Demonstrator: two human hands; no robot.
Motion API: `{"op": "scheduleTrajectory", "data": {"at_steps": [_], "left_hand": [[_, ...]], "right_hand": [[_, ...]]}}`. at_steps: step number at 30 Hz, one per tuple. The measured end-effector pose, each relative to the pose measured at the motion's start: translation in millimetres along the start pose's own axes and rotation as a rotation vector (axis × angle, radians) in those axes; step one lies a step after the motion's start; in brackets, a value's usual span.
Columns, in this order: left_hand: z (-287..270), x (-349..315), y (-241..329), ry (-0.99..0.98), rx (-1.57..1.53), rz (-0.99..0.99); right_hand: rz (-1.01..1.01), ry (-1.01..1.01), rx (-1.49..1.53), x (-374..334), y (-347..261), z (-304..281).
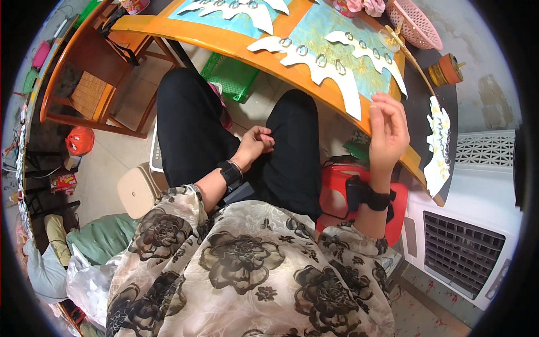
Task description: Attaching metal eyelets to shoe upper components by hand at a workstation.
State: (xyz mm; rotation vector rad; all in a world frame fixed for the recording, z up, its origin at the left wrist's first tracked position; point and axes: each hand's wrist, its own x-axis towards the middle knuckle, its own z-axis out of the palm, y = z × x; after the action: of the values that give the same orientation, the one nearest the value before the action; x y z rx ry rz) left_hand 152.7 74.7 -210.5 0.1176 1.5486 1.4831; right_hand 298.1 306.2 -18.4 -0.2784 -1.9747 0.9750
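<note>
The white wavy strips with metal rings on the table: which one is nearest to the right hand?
The white strip along the table's near edge; its lower end lies just beside the raised right hand. The others lie farther away.

Pink basket [418, 25]; wooden chair [90, 73]; red stool [342, 185]; white cooler [466, 247]; green crate [230, 73]

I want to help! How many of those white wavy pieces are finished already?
Several white card strips lie on the table already fitted with metal rings. The right hand is raised at the table's edge, the left hand rests on the lap. What remains can't be told.
</note>
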Motion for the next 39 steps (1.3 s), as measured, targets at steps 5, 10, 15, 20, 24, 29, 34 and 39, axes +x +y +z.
{"op": "scheduleTrajectory", "data": {"at_steps": [5,10,15,20,24,29,34,39], "left_hand": [[-2,-12,15,-0.004,-0.317,0.035],[-7,-15,18,-0.065,-0.448,0.062],[-12,-12,22,-0.077,-0.463,0.101],[-17,-14,34,-0.043,-0.467,0.124],[-21,-7,49,-0.02,-0.537,0.174],[-26,5,43,0.232,-0.5,0.183],[-23,7,28,0.258,-0.127,0.354],[-39,22,22,0.37,0.3,0.325]], "right_hand": [[0.017,-0.004,-0.037,3,-1,2],[0.001,0.025,-0.048,6,4,6],[-0.022,0.061,-0.088,8,8,8],[-0.021,0.065,-0.086,6,10,10],[-0.022,0.065,-0.093,7,10,9],[-0.028,0.073,-0.086,7,8,11],[-0.023,0.066,-0.088,6,5,11],[0.03,0.02,-0.095,2,4,11]]}}
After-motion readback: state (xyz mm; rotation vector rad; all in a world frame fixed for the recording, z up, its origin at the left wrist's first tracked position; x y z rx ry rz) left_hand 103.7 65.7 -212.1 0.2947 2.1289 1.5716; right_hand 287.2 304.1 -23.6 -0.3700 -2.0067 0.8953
